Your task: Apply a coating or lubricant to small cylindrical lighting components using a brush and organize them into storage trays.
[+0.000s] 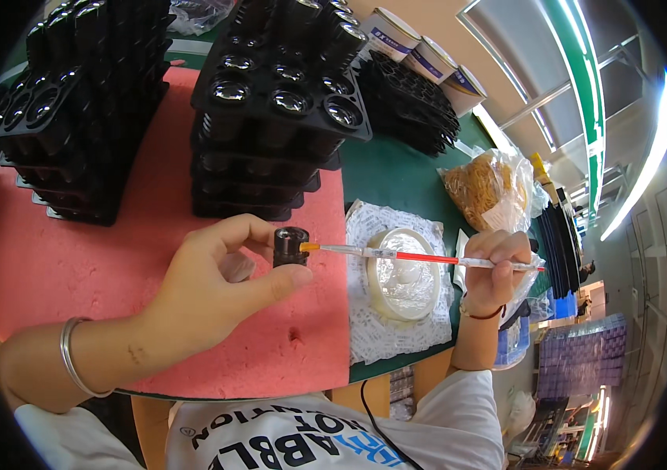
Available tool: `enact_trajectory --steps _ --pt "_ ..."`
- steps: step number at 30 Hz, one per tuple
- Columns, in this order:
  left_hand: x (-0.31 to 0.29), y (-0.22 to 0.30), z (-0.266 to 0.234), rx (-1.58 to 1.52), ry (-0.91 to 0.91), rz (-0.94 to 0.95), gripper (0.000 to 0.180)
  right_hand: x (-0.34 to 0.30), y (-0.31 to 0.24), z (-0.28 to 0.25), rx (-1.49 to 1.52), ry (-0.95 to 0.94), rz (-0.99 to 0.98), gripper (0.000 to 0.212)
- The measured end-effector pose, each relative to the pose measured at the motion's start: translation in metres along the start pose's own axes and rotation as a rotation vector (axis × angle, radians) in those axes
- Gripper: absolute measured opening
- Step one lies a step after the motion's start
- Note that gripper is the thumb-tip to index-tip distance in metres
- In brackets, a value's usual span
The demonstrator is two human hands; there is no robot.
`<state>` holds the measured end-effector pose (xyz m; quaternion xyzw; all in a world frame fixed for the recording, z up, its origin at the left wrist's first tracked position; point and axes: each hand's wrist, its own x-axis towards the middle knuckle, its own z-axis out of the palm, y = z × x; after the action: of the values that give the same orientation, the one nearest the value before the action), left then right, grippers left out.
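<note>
My left hand (224,274) pinches a small black ringed cylinder (290,249) between thumb and fingers, above the pink foam mat (145,313). In my right hand (496,270) is a thin paintbrush (427,257) with a clear and red handle, held level. Its orange bristles touch the right side of the cylinder, or lie just in front of it; I cannot tell which. Below the brush handle, a round cream dish (375,274) with a shiny wrinkled lining sits on a patterned white cloth (361,337).
Two stacks of black trays (259,168) (67,168) holding glossy black cylinders stand at the far left and middle. Behind are more black trays (412,106) and several metal cans (388,35). A clear bag of orange-brown pieces (486,188) lies on the green table (384,176).
</note>
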<state>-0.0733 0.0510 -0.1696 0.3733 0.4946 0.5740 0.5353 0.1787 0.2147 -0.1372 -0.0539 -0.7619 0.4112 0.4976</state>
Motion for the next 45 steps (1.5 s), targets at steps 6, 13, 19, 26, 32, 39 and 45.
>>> enact_trajectory --steps 6,13,19,26,32,39,45 --pt "-0.001 -0.003 0.001 0.004 -0.004 0.010 0.023 0.004 0.002 -0.003 0.012 0.000 0.041 0.025" --pt "-0.001 -0.003 0.000 0.005 -0.045 -0.026 0.026 0.005 0.005 -0.007 -0.019 -0.012 0.086 0.023" --pt "-0.001 -0.001 0.005 -0.009 -0.070 0.054 0.026 0.006 0.006 -0.011 -0.052 0.032 0.038 0.023" --pt "0.001 -0.001 -0.002 0.003 -0.009 0.030 0.020 0.002 0.003 -0.015 0.212 0.052 0.057 0.023" --pt "0.000 0.002 -0.001 0.011 -0.002 0.020 0.019 0.002 0.004 -0.012 0.250 0.011 0.046 0.020" --pt "0.001 -0.004 -0.003 0.032 0.008 0.045 0.022 0.000 0.001 -0.009 0.184 -0.015 0.058 0.017" --pt "0.002 -0.005 -0.001 -0.025 0.014 0.049 0.019 0.001 0.003 -0.014 0.043 -0.099 0.060 0.018"
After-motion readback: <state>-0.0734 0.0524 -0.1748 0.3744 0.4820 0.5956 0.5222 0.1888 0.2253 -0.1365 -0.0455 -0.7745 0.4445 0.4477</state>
